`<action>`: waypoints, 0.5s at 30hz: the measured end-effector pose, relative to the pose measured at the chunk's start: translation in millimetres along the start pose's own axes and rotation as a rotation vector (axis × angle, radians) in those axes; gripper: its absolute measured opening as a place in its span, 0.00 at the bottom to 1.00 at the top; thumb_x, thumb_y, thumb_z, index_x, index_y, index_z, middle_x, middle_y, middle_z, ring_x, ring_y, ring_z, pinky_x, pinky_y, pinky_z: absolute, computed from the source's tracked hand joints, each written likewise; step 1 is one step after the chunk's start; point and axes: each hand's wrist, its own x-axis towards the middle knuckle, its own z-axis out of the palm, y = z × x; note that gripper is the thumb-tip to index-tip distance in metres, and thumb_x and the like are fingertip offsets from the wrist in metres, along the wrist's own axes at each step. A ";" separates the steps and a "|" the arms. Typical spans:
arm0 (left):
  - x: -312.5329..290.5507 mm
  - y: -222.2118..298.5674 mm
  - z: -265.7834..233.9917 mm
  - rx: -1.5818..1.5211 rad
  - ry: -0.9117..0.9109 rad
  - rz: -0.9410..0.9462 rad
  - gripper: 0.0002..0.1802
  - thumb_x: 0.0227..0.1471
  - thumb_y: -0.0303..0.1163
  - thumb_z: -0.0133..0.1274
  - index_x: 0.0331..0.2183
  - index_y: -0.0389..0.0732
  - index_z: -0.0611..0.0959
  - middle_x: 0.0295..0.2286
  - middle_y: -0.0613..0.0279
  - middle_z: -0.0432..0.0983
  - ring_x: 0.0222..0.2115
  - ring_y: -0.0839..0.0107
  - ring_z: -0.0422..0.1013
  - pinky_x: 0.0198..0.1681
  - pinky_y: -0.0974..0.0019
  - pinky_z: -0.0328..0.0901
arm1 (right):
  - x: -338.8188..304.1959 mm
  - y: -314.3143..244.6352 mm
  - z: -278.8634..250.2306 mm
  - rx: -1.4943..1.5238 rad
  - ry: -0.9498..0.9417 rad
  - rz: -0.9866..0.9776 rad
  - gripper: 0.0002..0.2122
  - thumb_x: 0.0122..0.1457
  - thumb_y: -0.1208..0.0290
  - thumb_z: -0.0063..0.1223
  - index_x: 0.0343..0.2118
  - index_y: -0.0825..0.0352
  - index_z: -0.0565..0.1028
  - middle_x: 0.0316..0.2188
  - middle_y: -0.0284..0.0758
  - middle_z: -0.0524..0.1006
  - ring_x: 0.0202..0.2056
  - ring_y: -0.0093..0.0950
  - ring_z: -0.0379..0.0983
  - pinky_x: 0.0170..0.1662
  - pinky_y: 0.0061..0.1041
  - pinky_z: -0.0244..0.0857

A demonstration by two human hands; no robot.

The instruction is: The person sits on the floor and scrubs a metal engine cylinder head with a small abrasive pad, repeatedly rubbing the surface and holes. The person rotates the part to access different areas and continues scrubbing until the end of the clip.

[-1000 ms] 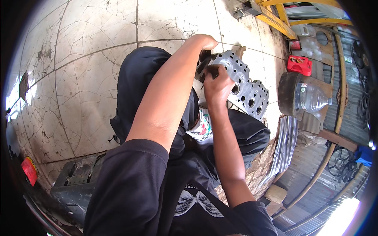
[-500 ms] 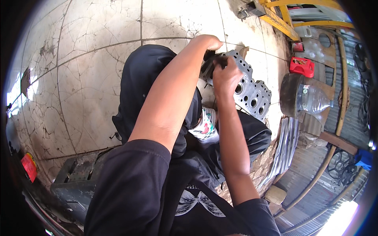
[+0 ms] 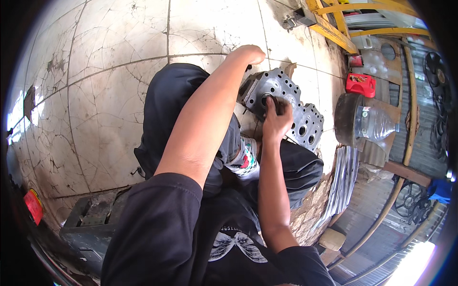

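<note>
A grey metal cylinder head (image 3: 286,88) with several round bores and bolt holes lies at a slant on the tiled floor, just beyond my bent legs. My right hand (image 3: 277,119) is over its middle, thumb and fingers curled together beside a bore. Something dark shows at those fingertips, too small and shaded to name. Past the far left end of the cylinder head is my left hand (image 3: 253,55), wrist bent. Its fingers point away and are mostly hidden, so any grip is not visible.
Cracked pale tiles (image 3: 114,109) spread to the left. On the right are a yellow metal frame (image 3: 334,35), a red plastic case (image 3: 361,85), a dark round container (image 3: 346,119) and a clear plastic bottle (image 3: 377,125). A black box-like case (image 3: 90,224) stands at lower left.
My right hand has moved nearer to me along the cylinder head, uncovering its far left part. My left hand stays near the far end. The whole view has shifted slightly.
</note>
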 end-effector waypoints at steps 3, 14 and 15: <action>-5.1 8.7 1.6 0.013 0.150 0.036 0.33 0.71 0.52 0.43 0.52 0.30 0.83 0.52 0.38 0.79 0.53 0.44 0.76 0.58 0.47 0.67 | -10.8 25.3 -13.7 0.202 0.085 0.059 0.07 0.62 0.76 0.68 0.40 0.70 0.81 0.32 0.32 0.84 0.26 0.16 0.72 0.27 0.18 0.65; -17.4 6.3 22.4 -0.062 -0.033 0.023 0.40 0.67 0.60 0.49 0.59 0.32 0.79 0.62 0.40 0.70 0.63 0.49 0.67 0.63 0.48 0.62 | 32.8 -24.6 -19.5 -0.370 -0.009 -0.322 0.08 0.58 0.74 0.69 0.39 0.68 0.84 0.36 0.39 0.88 0.39 0.30 0.87 0.45 0.27 0.76; -16.8 7.8 24.4 -0.062 -0.029 0.006 0.39 0.66 0.60 0.50 0.59 0.32 0.79 0.63 0.40 0.70 0.63 0.49 0.67 0.63 0.48 0.62 | 42.0 -22.5 -18.1 -0.376 -0.012 -0.367 0.07 0.58 0.74 0.68 0.39 0.65 0.85 0.35 0.40 0.87 0.39 0.35 0.87 0.45 0.30 0.77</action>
